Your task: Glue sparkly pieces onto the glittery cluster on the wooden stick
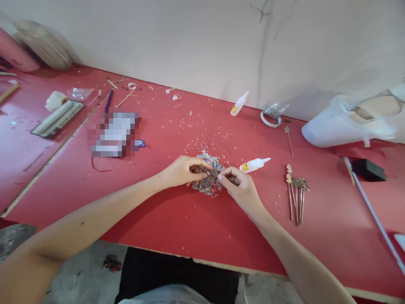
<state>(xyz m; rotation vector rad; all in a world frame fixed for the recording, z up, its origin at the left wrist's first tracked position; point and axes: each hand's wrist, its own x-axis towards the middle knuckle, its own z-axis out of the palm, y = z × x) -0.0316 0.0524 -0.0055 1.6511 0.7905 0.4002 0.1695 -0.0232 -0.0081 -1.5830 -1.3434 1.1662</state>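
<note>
A pile of small, shiny multicoloured pieces (pixel 207 188) lies on the red table (pixel 152 219). My left hand (pixel 186 171) reaches over the pile's left side, its thumb and fingers curved and apart, with nothing plainly held. At the right edge of the pile is my right hand (pixel 236 181), its thumb and fingertips pinched together. Whatever is between those fingertips is too small to make out. A white glue bottle (pixel 253 165) with a yellow label lies just behind my right hand.
Another glue bottle (pixel 239 104) stands near the wall. Ornamented sticks (pixel 297 202) lie at the right, before a white container (pixel 335 124) and a black block (pixel 368 169). A blurred-out object (pixel 115 133) and a long box (pixel 58 118) are at the left.
</note>
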